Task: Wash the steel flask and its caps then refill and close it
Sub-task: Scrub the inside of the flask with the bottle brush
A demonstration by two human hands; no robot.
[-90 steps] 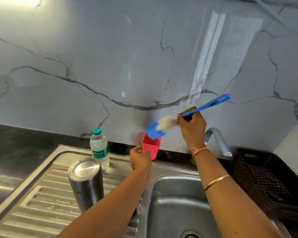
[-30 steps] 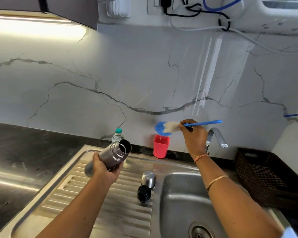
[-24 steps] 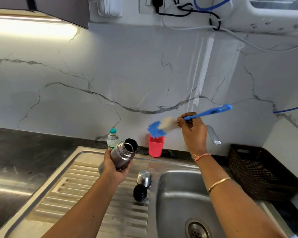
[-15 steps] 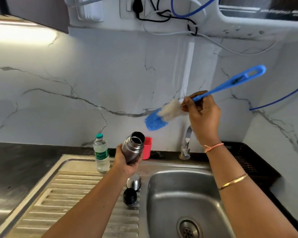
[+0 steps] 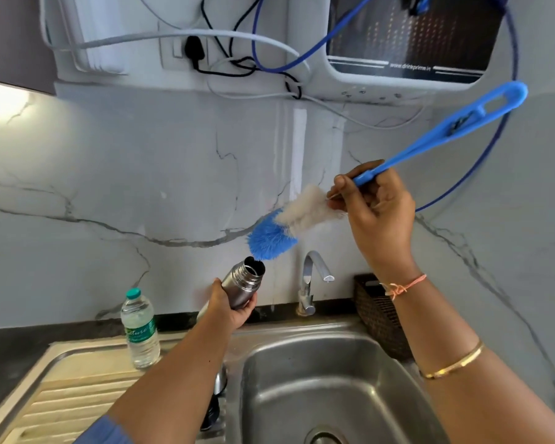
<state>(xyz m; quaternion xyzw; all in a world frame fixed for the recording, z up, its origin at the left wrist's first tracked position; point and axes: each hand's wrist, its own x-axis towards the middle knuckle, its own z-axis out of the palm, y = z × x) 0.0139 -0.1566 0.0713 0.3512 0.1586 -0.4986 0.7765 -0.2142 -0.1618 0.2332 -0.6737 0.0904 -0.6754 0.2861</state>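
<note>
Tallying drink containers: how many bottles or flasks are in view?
2: the steel flask, uncapped, gripped in the left hand; the plastic water bottle standing at the back of the drainboard. More may be hidden.

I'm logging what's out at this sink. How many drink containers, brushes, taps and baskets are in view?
Drink containers: 2, the steel flask and the plastic water bottle
Brushes: 1, the bottle brush
Taps: 1, the tap
Baskets: 1, the basket
Total: 5
</note>
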